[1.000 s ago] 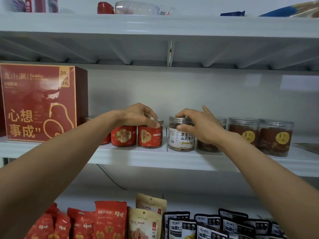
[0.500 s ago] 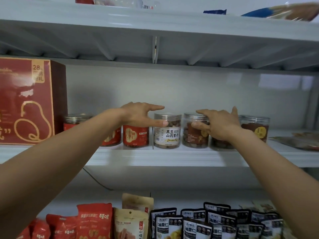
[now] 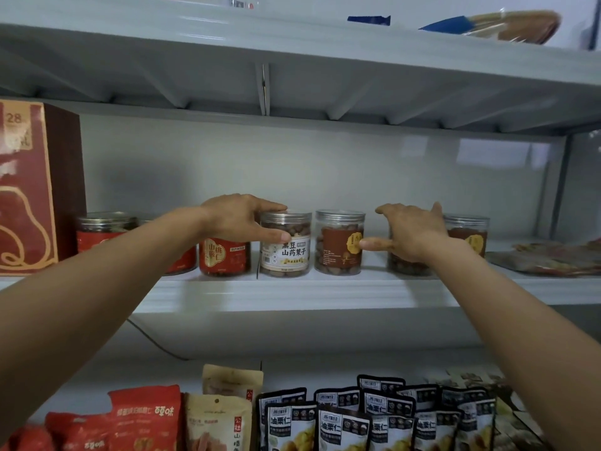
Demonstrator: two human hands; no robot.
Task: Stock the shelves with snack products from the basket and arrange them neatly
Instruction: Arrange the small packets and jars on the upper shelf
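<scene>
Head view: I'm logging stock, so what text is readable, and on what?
"28": red box.
"黑豆山药菓子": white-label jar.
"油栗仁": black pouches.
"百草味": red bags.
Red jar, brown-label jar, beige pouch: print partly hidden or too small to read.

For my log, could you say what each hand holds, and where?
The left hand grips the white-label jar by its lid rim, thumb on the side; the right hand holds nothing.
</scene>
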